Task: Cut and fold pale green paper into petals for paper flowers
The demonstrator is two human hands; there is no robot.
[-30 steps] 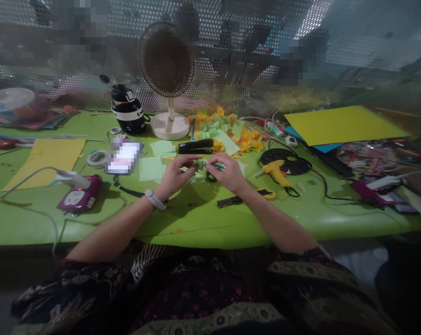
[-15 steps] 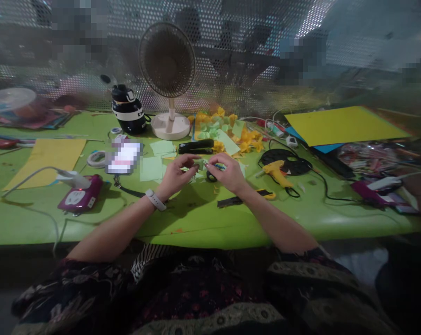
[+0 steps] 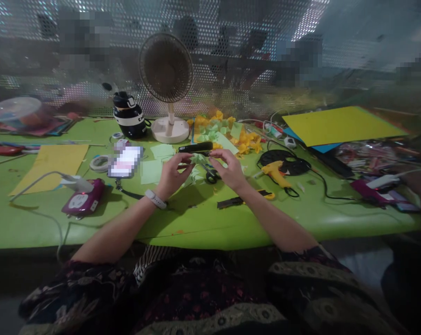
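Observation:
Between my two hands is a small pale green paper piece (image 3: 198, 158) with cut, pointed edges, like a paper flower. My left hand (image 3: 173, 176) pinches its left side. The fingertips of my right hand (image 3: 230, 171) are closed at its right side. Just below it, dark-handled scissors (image 3: 210, 175) lie on the table. A black stapler (image 3: 195, 147) lies right behind my fingers. Pale green paper squares (image 3: 151, 172) sit left of my left hand. Beyond the stapler is a pile of orange paper flowers (image 3: 248, 140) and green paper pieces (image 3: 215, 130).
A yellow box cutter (image 3: 245, 199) lies near my right forearm, with a yellow glue gun (image 3: 277, 173) farther right. On the left are a phone (image 3: 125, 162), a tape roll (image 3: 100, 163) and a purple power strip (image 3: 83, 198). A fan (image 3: 170, 130) and a black bottle (image 3: 130, 116) stand behind.
My hands have moved slightly apart, and the green paper piece shows more openly between them. The scissors below are more visible. The whole view has shifted a little.

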